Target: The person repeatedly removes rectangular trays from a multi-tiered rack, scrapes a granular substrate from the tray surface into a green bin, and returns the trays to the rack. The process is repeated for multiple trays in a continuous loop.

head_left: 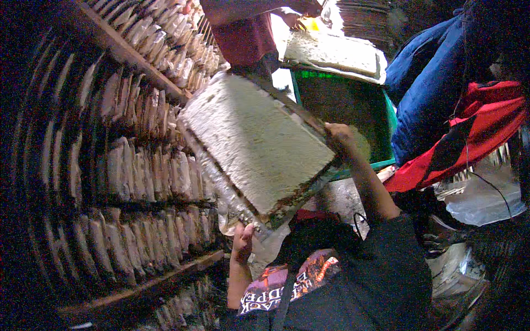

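Note:
A shallow rectangular tray (270,149) with a pale, rough-textured layer on top is held tilted in front of my body. My left hand (243,241) grips its near corner, thumb on the edge and fingers partly hidden beneath. My right hand (341,138) is closed round the right-hand corner. A dark rim, stained brown in places, runs along the tray's edges. Just beyond my right hand is a green crate (391,118) with a dark inside. Another pale rectangular slab (331,55) rests across the crate's far end.
Racks along the left hold rows of thin pale slabs (146,171) standing on edge, with a wooden beam (132,49) between rows. A co-worker's hand (292,21) is above the far slab. Blue trouser legs (430,83) and a red cloth (469,132) are at right.

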### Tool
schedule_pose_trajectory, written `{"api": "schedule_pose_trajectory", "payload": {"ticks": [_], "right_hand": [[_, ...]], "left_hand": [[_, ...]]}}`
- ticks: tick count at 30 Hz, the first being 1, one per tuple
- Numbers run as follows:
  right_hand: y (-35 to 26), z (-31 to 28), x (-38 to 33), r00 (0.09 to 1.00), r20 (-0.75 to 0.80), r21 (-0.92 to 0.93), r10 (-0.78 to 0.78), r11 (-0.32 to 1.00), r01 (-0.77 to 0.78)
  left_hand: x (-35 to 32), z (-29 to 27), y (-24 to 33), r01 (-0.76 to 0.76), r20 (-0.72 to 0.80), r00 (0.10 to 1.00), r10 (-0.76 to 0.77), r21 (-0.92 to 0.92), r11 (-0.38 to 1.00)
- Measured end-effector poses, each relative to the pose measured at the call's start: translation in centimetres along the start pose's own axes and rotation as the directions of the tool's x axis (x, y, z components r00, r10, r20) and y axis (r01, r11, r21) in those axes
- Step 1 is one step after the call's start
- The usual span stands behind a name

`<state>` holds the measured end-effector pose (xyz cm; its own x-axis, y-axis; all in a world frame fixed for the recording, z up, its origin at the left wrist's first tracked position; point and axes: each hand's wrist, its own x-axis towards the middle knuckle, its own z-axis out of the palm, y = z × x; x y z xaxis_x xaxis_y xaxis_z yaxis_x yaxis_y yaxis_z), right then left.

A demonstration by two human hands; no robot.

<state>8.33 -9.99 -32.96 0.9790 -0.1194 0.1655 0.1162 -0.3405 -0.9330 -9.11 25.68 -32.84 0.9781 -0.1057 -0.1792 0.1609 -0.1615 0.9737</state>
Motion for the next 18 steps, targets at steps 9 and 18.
{"api": "schedule_pose_trajectory", "payload": {"ticks": [9, 18], "right_hand": [[10.2, 2.3, -1.5, 0.911, -0.190, -0.045, 0.367, 0.923, -0.382], [11.7, 1.3, -2.0, 0.957, -0.092, -0.413, 0.274, 0.864, -0.287]], "left_hand": [[4.8, -0.4, -3.6, 0.217, 0.258, 0.946, -0.196, -0.055, 0.975], [5.7, -0.6, -6.8, 0.301, 0.342, 0.866, -0.366, 0.229, 0.926]]}}
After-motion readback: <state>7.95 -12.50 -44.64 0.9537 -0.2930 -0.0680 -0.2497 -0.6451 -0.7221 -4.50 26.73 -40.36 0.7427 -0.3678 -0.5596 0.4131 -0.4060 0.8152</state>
